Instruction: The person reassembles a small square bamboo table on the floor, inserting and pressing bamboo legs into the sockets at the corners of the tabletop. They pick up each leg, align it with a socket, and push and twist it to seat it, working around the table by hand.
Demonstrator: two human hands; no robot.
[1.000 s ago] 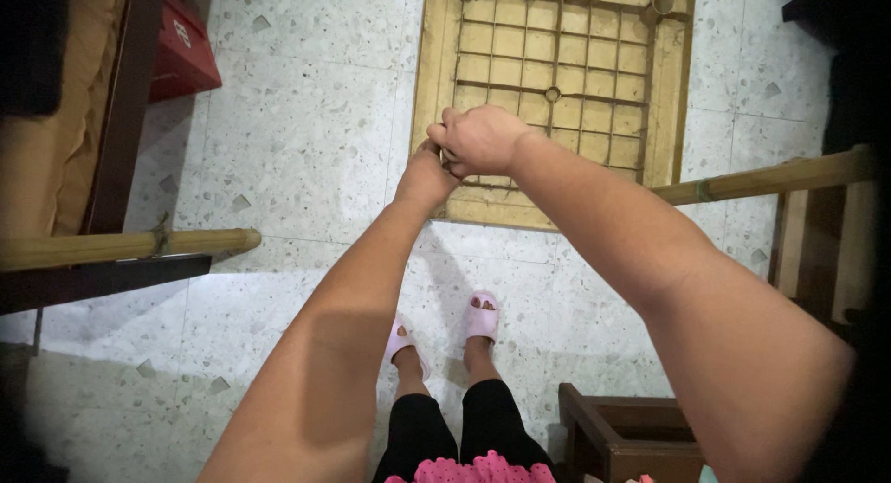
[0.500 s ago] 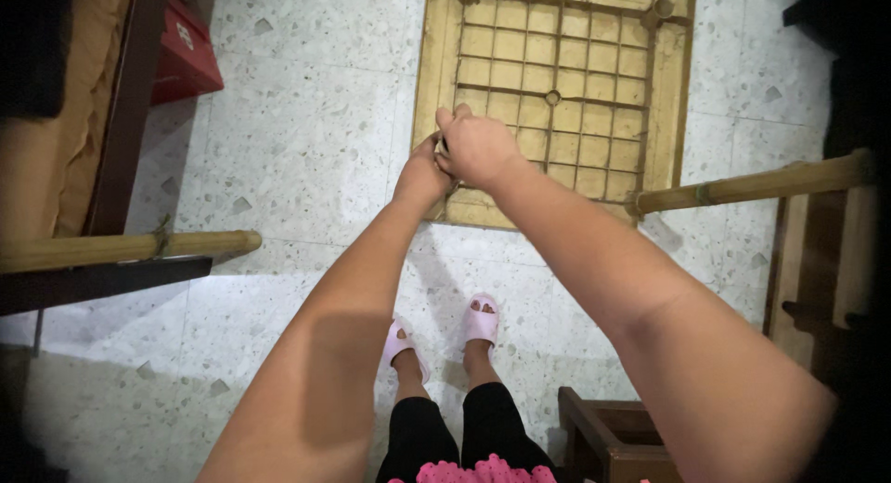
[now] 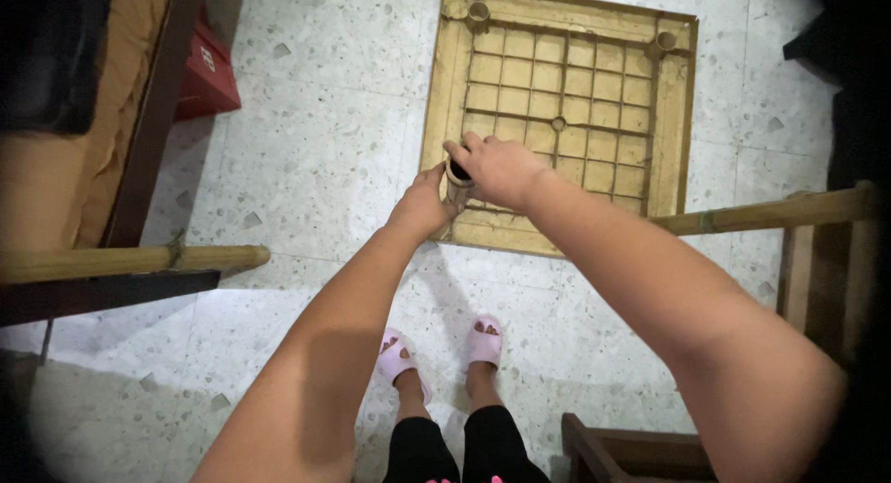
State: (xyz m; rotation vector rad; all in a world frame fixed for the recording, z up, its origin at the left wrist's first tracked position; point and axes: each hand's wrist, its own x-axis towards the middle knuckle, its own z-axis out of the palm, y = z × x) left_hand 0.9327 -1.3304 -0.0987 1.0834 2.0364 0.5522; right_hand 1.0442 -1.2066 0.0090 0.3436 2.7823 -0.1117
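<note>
Speckled grey terrazzo floor fills most of what we see below us. On it lies a square yellowish frame with a grid of small cells inside, round sockets at its far corners and one at the centre of the grid.

To our left stands dark wooden furniture with an orange-brown surface, and a red box sits on the floor against it. A bamboo pole reaches in from the left edge, and a second bamboo pole crosses from the right, passing over the near right corner of the frame. A dark wooden piece shows at the bottom right, close to our feet in pink sandals.

Both our arms stretch out over the near left corner of the frame. Our right hand is curled over a short dark-mouthed tube standing at that corner, fingers wrapped around its top. Our left hand presses against the tube's near side just beneath; we cannot tell how firmly its fingers close, since the right hand covers them.
</note>
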